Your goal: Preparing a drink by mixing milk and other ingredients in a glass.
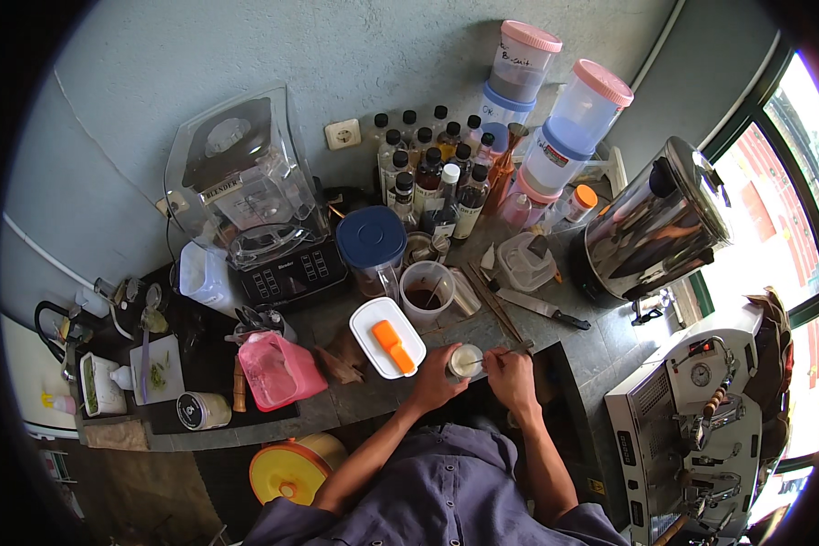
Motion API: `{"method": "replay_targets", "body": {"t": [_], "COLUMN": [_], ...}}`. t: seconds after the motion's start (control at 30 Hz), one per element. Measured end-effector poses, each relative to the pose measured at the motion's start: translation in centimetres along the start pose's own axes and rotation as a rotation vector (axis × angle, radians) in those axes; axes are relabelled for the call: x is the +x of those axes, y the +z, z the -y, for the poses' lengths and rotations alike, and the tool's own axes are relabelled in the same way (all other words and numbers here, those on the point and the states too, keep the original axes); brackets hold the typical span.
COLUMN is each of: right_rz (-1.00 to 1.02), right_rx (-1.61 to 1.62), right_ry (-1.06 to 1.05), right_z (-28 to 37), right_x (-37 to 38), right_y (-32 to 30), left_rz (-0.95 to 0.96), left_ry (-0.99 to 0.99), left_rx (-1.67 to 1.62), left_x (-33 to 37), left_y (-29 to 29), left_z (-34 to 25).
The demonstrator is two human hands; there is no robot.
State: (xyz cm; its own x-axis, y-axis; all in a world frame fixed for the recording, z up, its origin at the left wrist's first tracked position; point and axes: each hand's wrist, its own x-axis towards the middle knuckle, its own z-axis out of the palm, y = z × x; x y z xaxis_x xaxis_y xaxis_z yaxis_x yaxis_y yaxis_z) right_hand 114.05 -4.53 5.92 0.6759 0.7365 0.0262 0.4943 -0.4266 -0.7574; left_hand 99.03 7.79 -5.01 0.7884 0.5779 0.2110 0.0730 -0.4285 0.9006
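At the front edge of the counter, my left hand (432, 380) is wrapped round a small cup (465, 362) with pale, creamy contents. My right hand (511, 377) pinches the handle of what looks like a spoon (477, 361), whose far end dips into that cup. Just left of the cup lies an orange plastic scoop (392, 345) on a white-lidded container (363, 329). Behind them stands a clear plastic jug (428, 293) with dark liquid at its bottom. Next to it is a pitcher with a dark blue lid (370, 238).
A knife (541, 308) lies right of the jug, beside a clear lidded tub (525, 262). Dark bottles (425, 173) crowd the wall near a covered blender (255, 209). A pink container (280, 371) sits left; a steel dispenser (651, 227) and espresso machine (682, 428) stand right.
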Motion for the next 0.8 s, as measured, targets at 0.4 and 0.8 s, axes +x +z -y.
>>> {"method": "replay_targets", "body": {"t": [0.4,0.8], "right_rz": [-0.024,-0.029], "right_rx": [0.040,-0.017], "right_ry": [-0.074,-0.062], "right_z": [0.30,0.92], "right_x": [-0.15,-0.44], "right_y": [0.25,0.09], "left_rz": [-0.017,-0.032], "left_ry": [0.024,0.035], "left_rx": [0.014,0.064], "left_x": [0.03,0.12], "left_y": [0.04,-0.11], "left_z": [0.02,-0.48]}}
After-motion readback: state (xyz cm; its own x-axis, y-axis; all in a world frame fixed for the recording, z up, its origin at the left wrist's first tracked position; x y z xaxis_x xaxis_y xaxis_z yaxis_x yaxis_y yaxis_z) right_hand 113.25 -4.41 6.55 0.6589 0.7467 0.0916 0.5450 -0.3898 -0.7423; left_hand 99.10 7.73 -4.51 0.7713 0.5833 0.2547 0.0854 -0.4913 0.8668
